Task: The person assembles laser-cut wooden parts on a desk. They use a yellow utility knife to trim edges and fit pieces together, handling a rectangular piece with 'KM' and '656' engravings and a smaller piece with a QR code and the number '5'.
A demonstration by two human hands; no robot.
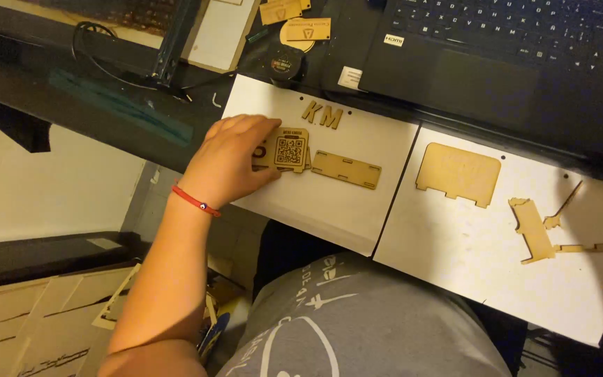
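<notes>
Item: small engraved wooden plaque (290, 149), flat on the left white sheet (357, 209) beside a slotted wooden strip (347, 169); left hand (235, 159) pinching its left edge, fingers closed on it—best kept flat, clear of the wooden letters (322, 114); right hand unseen.

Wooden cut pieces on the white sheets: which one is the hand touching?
The square piece with the engraved code pattern, under the left hand on the left sheet. The slotted strip, letters and tabbed panel lie untouched.
</notes>
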